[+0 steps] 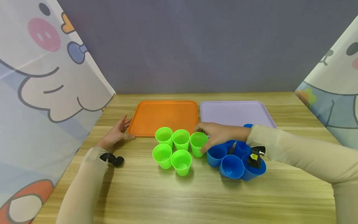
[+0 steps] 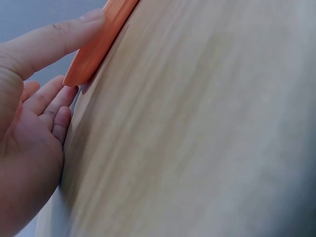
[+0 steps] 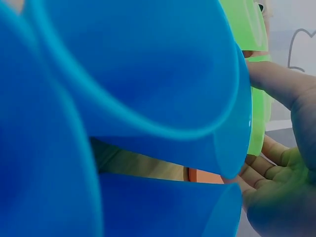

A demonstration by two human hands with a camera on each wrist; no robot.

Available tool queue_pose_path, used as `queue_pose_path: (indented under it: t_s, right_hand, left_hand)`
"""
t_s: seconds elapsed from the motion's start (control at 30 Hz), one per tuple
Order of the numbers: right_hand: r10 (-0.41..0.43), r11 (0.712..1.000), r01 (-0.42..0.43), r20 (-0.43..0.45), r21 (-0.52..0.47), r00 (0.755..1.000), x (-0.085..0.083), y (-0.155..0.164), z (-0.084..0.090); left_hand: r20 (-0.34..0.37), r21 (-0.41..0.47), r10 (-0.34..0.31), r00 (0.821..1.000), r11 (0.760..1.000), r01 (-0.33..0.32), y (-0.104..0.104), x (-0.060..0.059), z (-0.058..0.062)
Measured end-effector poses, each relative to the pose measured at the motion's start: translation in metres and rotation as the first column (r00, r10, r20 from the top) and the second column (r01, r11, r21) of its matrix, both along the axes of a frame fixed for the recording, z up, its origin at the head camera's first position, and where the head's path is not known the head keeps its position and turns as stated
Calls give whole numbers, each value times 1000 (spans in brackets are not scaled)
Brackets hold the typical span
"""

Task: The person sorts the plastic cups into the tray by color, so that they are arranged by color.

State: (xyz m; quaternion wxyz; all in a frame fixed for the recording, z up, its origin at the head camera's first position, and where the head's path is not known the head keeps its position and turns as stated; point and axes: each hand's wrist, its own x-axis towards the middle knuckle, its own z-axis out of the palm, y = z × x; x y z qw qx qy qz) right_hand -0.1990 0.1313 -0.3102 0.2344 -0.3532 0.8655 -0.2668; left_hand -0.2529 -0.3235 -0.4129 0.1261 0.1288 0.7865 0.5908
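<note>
A wooden table (image 1: 195, 193) stands before a grey wall, with cartoon-printed curtains to either side. On it, the orange tray (image 1: 165, 117) has a lilac tray (image 1: 235, 113) just to its right and five green cups (image 1: 176, 149) clustered at its near edge; the right hand (image 1: 215, 134) curls its fingers round the rightmost green cup (image 1: 198, 143), just left of a bunch of blue cups (image 1: 235, 160). The left hand (image 1: 116, 135) lies flat with fingers straight, thumb touching the orange tray's near-left corner.
</note>
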Motion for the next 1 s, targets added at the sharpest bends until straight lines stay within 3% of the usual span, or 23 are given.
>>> queue_pose_path:
  t_s: [0.5, 1.0]
  right_hand:
    - [0, 1000, -1, -51, -24, 999, -4, -1, 4]
    - [-3, 997, -5, -112, -71, 994, -33, -1, 21]
  left_hand:
    - [15, 0, 9, 1000, 1000, -9, 1, 1, 3]
    - [0, -9, 20, 1000, 1000, -20, 0, 0, 0]
